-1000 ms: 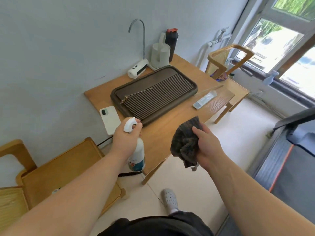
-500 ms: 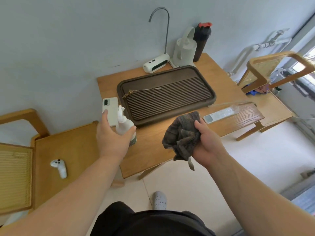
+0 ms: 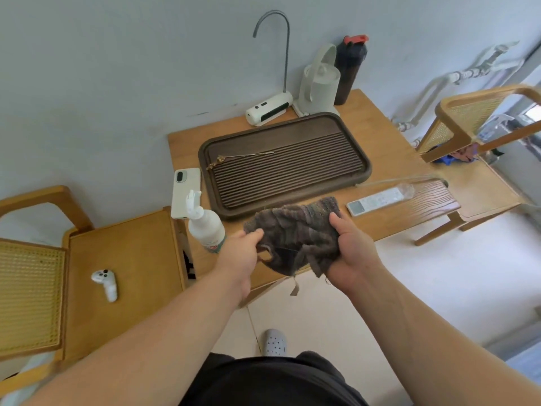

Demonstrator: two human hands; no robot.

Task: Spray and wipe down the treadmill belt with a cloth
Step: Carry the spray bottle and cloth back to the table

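Okay, both hands are on one thing. The left hand (image 3: 243, 250) pinches the left edge of the crumpled grey-brown terry cloth (image 3: 295, 232). The right hand (image 3: 349, 250) grips the right edge, fingers curled into the fabric. The cloth is spread between them just in front of the near edge of the dark brown ribbed rectangular tray (image 3: 292, 177), over the near edge of the light wooden tabletop (image 3: 389, 142). A small tag strip hangs below it.

The white plastic trigger spray bottle (image 3: 206, 227) stands upright on the tabletop, just off the tray's near-left corner, with no fingers around it. A white phone (image 3: 186, 194) lies face down just left of the tray. A white remote control (image 3: 377, 200) lies off the tray's near-right corner.

Behind the tray, by the wall, stand a white dispenser with a grey gooseneck spout (image 3: 269, 108), a white kettle (image 3: 319, 83) and a dark bottle with a red lid (image 3: 349, 68). A white game controller (image 3: 106, 284) lies on a wooden chair seat (image 3: 131, 259), well left of the tray.
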